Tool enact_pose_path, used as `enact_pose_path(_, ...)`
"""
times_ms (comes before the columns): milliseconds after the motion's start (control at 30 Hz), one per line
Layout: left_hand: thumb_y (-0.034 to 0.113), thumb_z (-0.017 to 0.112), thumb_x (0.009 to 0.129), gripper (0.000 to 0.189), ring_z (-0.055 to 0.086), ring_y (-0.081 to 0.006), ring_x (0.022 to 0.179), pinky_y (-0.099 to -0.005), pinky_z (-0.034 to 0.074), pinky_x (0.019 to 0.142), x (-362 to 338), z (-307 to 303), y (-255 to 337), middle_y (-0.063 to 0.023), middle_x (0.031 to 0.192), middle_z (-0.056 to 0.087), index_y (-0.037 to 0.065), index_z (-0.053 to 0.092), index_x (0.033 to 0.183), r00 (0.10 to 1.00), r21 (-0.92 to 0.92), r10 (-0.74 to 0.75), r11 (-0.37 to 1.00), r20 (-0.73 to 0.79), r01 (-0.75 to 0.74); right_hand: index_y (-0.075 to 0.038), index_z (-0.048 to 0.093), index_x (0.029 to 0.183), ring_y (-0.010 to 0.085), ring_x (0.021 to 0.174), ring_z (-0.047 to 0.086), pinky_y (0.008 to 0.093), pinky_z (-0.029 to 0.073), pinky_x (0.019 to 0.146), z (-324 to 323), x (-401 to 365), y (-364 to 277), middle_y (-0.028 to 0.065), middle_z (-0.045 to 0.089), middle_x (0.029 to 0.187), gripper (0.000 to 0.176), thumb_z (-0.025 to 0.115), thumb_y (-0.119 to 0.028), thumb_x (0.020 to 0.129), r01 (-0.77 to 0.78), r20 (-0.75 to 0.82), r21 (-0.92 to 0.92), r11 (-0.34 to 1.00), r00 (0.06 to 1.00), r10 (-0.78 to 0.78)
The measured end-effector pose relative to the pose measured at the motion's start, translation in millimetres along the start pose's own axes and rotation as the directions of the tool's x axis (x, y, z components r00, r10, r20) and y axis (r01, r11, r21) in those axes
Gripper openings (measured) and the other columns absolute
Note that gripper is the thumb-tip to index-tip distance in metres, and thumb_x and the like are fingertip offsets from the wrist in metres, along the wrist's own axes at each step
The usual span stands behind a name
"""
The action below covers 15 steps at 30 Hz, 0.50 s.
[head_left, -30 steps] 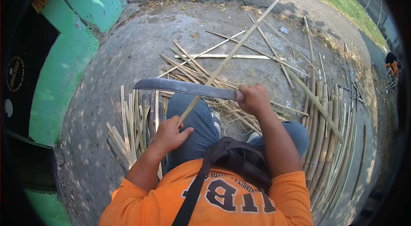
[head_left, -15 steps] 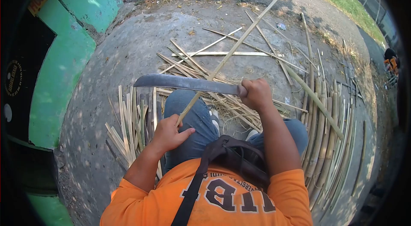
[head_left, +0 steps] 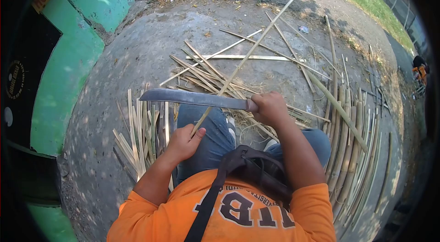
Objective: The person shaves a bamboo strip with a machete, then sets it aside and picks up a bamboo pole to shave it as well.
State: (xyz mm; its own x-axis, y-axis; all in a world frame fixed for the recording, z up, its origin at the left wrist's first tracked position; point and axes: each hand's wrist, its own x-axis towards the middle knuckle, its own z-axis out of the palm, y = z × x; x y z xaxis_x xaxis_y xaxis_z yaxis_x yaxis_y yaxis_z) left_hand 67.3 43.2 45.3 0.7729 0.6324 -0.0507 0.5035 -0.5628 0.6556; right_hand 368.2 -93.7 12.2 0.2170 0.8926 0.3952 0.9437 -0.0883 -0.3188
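My left hand (head_left: pixel 185 141) is closed round the near end of a long, thin bamboo strip (head_left: pixel 247 57), which slants up and away to the right. In my right hand (head_left: pixel 270 109) is the handle of a long machete (head_left: pixel 197 98). Its dark blade points left and lies across the strip, a short way beyond my left hand. Below the blade are my knees in jeans. Shavings and split strips (head_left: pixel 201 74) lie on the ground past my feet.
Upright split pieces (head_left: pixel 137 132) stand by my left knee. Bamboo poles (head_left: pixel 341 150) and thin strips lie at my right, with a longer pole (head_left: pixel 337 109) slanting over them. A green wall (head_left: pixel 68 77) is at the left. A person (head_left: pixel 419 70) is at the far right.
The machete and my right hand have moved slightly left and toward me. The strip's far end has shifted left, and my left thumb now presses against the strip.
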Motion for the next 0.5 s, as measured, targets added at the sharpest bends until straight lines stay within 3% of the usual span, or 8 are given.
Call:
enact_pose_path(100,0.048,0.057,0.105,0.055,0.06,-0.0473,0.066,-0.0508,0.044,0.059,3.6,2.2,1.7,-0.0232,0.068,0.059,0.0,0.057,0.079,1.0,0.015,-0.001,1.0,0.013,0.001,-0.014,0.06,0.078,0.0364,0.069,0.067,0.0474,0.049,0.07,6.2,1.0,-7.1,0.0099,0.063,0.066,0.016,0.072,-0.023,0.075,0.036,0.057,-0.066,0.997,0.998,-0.032)
enact_pose_path(133,0.047,0.056,0.106,0.054,0.06,-0.048,0.067,-0.0512,0.044,0.059,4.2,1.9,1.2,-0.0235,0.068,0.059,0.0,0.056,0.078,1.0,0.024,-0.005,1.0,0.024,0.005,-0.012,0.062,0.078,0.039,0.072,0.067,0.05,0.051,0.069,2.4,1.7,-6.8,0.0127,0.066,0.069,0.013,0.07,-0.022,0.077,-0.019,0.107,-0.064,0.998,0.994,0.026)
enact_pose_path(267,0.046,0.054,0.106,0.054,0.059,-0.0482,0.066,-0.052,0.044,0.059,3.2,5.9,-4.5,-0.0236,0.068,0.059,0.001,0.055,0.078,1.0,0.033,0.025,0.999,-0.007,-0.025,-0.009,0.067,0.082,0.0444,0.077,0.068,0.0556,0.054,0.069,4.0,4.7,16.1,0.0199,0.069,0.077,0.014,0.067,-0.022,0.082,-0.312,0.035,-0.023,0.95,0.949,0.313)
enact_pose_path(433,0.047,0.054,0.106,0.053,0.059,-0.0456,0.065,-0.0487,0.045,0.059,3.6,7.4,-8.3,-0.022,0.068,0.059,0.001,0.057,0.08,1.0,0.062,0.026,0.998,-0.004,-0.025,-0.01,0.067,0.082,0.0433,0.075,0.068,0.0544,0.054,0.068,-1.8,2.7,10.7,0.0189,0.069,0.075,0.013,0.068,-0.023,0.08,-0.254,0.052,0.003,0.967,0.966,0.253)
enact_pose_path(500,0.046,0.054,0.107,0.052,0.061,-0.0479,0.068,-0.0516,0.045,0.06,2.8,8.0,-4.4,-0.0232,0.07,0.061,0.001,0.058,0.081,0.999,0.057,0.037,0.998,-0.012,-0.036,-0.01,0.067,0.082,0.0429,0.074,0.068,0.0542,0.054,0.068,-3.0,2.5,0.8,0.0188,0.069,0.075,0.013,0.069,-0.023,0.08,-0.209,0.079,0.004,0.978,0.975,0.208)
